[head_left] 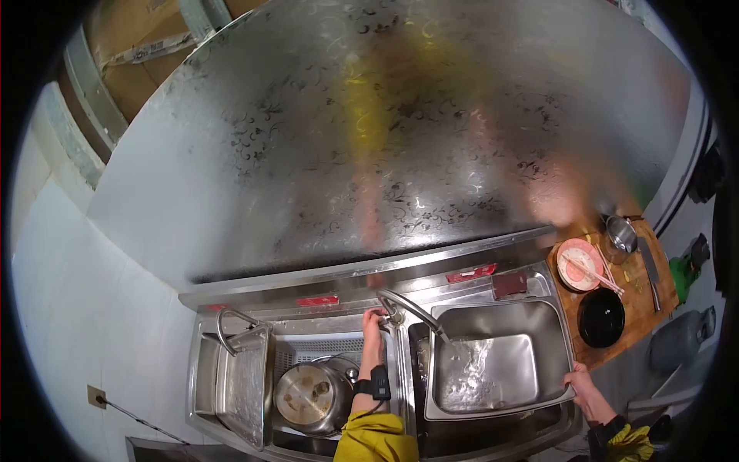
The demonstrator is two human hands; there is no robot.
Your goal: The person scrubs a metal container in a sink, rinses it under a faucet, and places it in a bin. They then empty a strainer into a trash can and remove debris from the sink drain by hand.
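My left hand (374,319) reaches to the base of the curved faucet (419,311), its fingers closed at the handle, which they mostly hide. The spout points down into a deep rectangular steel pan (556,339). Water runs from it and ripples over the left part of the pan's bottom. My right hand (579,380) grips the pan's rim at its lower right corner. The pan sits over the right sink basin (493,437), slightly tilted.
In the left sink are a round steel pot (314,393) and a grey perforated basket (296,348); a steel pan (242,389) leans beside a second faucet (223,329). On the wooden board (635,319) lie pink plates (579,264), chopsticks, a black bowl (601,317), a ladle (620,233) and a knife (650,273).
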